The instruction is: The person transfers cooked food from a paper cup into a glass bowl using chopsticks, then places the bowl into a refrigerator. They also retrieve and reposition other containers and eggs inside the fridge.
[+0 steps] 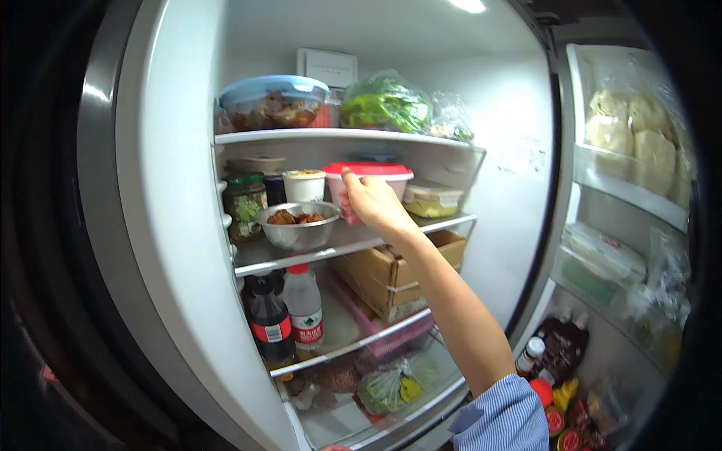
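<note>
Inside an open refrigerator, my right hand (369, 203) is at the middle shelf with its thumb up and fingers curled. It overlaps the front of a pink plastic container (399, 184) with a red lid. A stainless steel bowl (299, 232) of dark reddish-brown food lies just left of my fingers; whether they touch the bowl or the container is unclear. Behind the bowl stands a white tub (304, 186), with a green-lidded glass jar (246, 206) to the left. Only a sliver of my left hand (335, 447) shows at the bottom edge; its grip is hidden.
The upper shelf (344, 134) holds a blue-lidded bowl (274, 90) and bagged leafy greens (386, 107). Below the middle shelf are bottles (304, 304), a cardboard box (366, 276) and a pink basket (395, 338). The open door (632, 180) at right carries bagged food and containers.
</note>
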`<state>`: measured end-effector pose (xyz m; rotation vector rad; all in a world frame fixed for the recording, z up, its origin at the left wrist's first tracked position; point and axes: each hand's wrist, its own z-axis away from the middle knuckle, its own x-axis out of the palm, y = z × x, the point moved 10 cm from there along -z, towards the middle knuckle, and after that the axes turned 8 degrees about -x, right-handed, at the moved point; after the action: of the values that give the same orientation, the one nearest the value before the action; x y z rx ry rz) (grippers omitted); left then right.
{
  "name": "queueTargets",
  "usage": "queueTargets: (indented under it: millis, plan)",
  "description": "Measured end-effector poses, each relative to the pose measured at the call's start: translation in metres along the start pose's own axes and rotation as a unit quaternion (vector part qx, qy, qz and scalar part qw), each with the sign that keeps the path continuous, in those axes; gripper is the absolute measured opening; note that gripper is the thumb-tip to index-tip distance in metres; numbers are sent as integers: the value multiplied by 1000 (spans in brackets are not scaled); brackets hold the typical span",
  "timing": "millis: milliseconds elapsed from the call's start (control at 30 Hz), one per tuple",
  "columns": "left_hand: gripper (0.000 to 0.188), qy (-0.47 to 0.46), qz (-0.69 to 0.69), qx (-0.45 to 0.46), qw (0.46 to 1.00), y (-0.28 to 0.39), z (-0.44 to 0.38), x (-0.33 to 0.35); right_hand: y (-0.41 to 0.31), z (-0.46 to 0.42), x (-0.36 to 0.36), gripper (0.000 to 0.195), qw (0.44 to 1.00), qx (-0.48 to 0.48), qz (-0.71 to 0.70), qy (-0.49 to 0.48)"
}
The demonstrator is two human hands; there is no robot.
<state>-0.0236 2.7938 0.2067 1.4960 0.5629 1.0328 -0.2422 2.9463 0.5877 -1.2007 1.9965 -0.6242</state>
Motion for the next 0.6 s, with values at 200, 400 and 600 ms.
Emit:
queueTargets:
  millis: [200, 400, 600]
  plan:
    - [29, 154, -45, 150, 976, 88, -10, 10, -10, -16, 11, 40, 992, 11, 19, -125]
    - [50, 240, -59, 383, 890, 252, -23, 48, -23, -17, 23, 35, 978, -5, 52, -202]
    - [74, 336, -23, 336, 879, 325, -53, 36, -9, -22, 38, 30, 965, -84, 113, -223]
